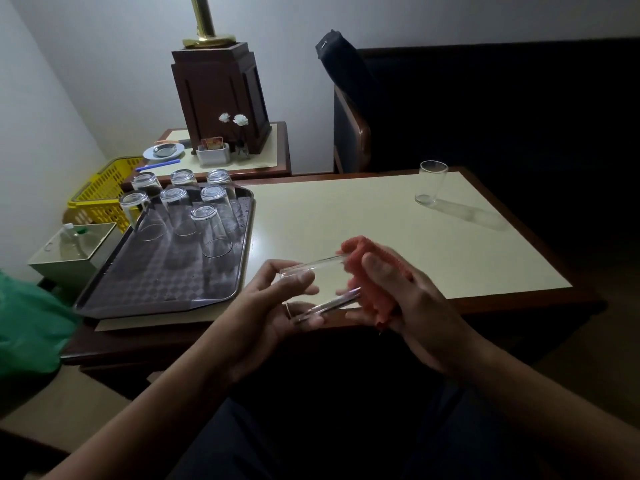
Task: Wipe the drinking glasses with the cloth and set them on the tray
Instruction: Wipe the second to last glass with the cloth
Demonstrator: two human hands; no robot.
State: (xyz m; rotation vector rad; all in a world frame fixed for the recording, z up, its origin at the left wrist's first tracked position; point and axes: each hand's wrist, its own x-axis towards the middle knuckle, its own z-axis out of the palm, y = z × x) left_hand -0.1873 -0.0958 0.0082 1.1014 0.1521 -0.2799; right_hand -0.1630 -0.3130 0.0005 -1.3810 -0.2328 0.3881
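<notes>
Glass (pixel 323 284) gripped in left hand (pixel 266 308) fingers | cloth (pixel 360 258) bunched in right hand (pixel 408 299) fingers, against glass

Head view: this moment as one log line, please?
left hand: holds glass | right hand: cloth at rim | tray: seven inverted glasses | table: one upright glass

The left arm (pixel 166 393) and the right arm (pixel 519 386) are bare all the way to the hands. The left hand (pixel 273 306) wears a thin ring (pixel 288 309) on one finger. Dark trousers (pixel 346 438) cover the lap, near, between the arms.
</notes>
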